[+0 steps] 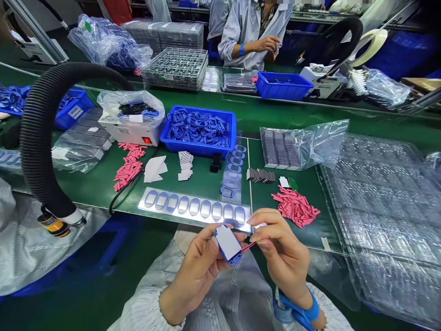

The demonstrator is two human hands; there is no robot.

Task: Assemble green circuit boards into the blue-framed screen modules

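Between the thumb and fingers of my left hand (201, 264) is a small blue plastic housing (236, 260) with a flat white rectangular piece (227, 242) set in it. Red and dark wires (248, 247) come out of its right side. My right hand (282, 250) pinches the wires' far end between thumb and fingers; a small whitish bit shows by the fingertips. Just beyond both hands lies a clear strip of oval stickers (195, 207) along the table's front edge. A pile of pink strips (296, 206) is near my right hand.
A blue bin (165, 138) of blue housings stands behind the strip. More pink strips (129, 168) lie left. Clear plastic trays (389, 207) cover the right side. A black flexible duct (34, 138) arches over the left. A co-worker (255, 37) sits opposite.
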